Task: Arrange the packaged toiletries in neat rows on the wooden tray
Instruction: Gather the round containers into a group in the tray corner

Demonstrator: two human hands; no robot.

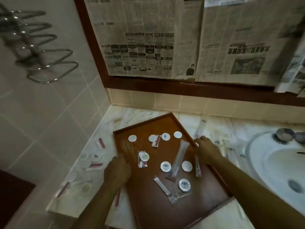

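A brown wooden tray [145, 202] lies skewed on the marble counter. Scattered on it are several round white packets, such as one near the back [132, 138] and one at the front [184, 185], plus a long clear sachet [179, 158] and a thin wrapped stick [162, 185]. My left hand [117, 171] grips the tray's left rim with curled fingers. My right hand [208, 151] grips the right rim. More packets lie loose on the counter to the left [95, 157] and to the right of the tray [200, 128].
A white sink basin [270, 166] with a metal tap [286, 135] sits at the right. Tiled walls close the left side and back. A newspaper-covered mirror [181, 38] hangs above, and a metal towel rack [42, 63] juts from the left wall.
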